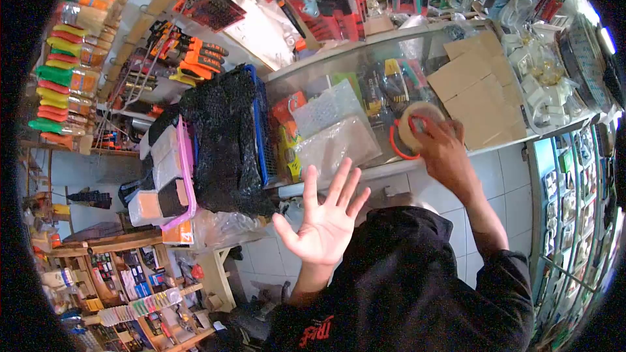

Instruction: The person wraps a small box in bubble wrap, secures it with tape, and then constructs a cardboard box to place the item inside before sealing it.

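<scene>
My left hand (324, 215) is raised in front of the counter, palm up toward the camera with its fingers spread, holding nothing. Over the counter's front edge, my right hand (445, 153) curls its fingers onto a wide roll of tape (408, 132). A red looped piece (394, 143) curves out beside the roll, and more red shows in its middle; I cannot make out what it belongs to. Clear plastic packs (339, 146) lie on the glass left of the roll. Flattened brown cardboard (479, 94) lies to its right.
A blue basket (262, 133) draped with a black plastic bag (218, 137) stands left on the glass counter (293, 81). Beside it is a pink basket (188, 176). Paint brushes (65, 85) hang at far left. Tools hang along the back, and a bag of small fittings (544, 68) sits right.
</scene>
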Tool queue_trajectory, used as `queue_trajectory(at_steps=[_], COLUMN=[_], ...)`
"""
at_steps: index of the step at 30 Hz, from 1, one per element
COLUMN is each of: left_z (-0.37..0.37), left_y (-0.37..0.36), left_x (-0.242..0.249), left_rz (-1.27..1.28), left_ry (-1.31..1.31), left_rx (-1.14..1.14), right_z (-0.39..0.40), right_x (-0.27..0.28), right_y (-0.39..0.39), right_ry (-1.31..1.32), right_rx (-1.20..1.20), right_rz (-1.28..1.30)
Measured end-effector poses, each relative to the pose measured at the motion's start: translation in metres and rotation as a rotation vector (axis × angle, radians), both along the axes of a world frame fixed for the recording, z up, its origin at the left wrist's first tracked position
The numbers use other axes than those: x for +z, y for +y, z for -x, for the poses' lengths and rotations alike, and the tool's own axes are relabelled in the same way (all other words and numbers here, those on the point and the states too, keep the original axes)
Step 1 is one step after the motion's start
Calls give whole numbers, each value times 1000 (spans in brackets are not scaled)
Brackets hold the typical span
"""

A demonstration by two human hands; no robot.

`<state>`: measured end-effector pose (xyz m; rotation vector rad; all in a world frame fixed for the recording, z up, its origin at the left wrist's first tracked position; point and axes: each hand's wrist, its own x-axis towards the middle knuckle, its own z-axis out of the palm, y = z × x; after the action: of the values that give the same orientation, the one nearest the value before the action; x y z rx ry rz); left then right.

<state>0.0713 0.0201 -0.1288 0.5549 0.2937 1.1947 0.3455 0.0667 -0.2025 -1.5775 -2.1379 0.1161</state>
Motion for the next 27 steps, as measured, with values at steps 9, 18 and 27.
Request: queue_trajectory(at_steps=[9, 18, 27], left_z=[-5, -12, -2], left_y=[-20, -17, -7], left_x=[-28, -48, -39], left_rz=[-412, -518, -791], left_ry=[478, 661, 1139], left_rx=[13, -133, -7], right_z=[44, 88, 81], right_x=[35, 57, 49], right_y=[-25, -54, -49], right_ry=[920, 1978, 2025], right_rx=[-51, 112, 62], right_rz=[187, 778, 734])
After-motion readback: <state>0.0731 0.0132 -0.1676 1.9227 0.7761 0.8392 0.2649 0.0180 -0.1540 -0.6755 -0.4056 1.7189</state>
